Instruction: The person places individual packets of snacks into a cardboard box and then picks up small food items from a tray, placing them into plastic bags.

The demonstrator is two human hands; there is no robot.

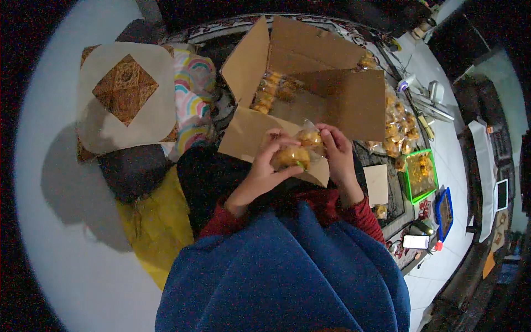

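My left hand (269, 162) grips a clear bag of golden-brown food (292, 158), its thumb and fingers wrapped around the side. A second clear bag of similar food (310, 137) is pinched by my right hand (338, 151) right beside the first; whether the two are joined I cannot tell. Both hands are above the near flap of an open cardboard box (356, 103). Inside the box, bagged pieces (265, 93) are lined up along the left wall, with more (290, 89) beside them. Part of the box floor is hidden by the right flap.
Right of the box lies a heap of filled clear bags (396, 124). Nearby are a green-rimmed tray (433, 174) with food pieces, a blue-rimmed tray (445, 216), a cardboard piece (376, 184) and a lit phone (416, 242). A patterned cushion (124, 89) is at left.
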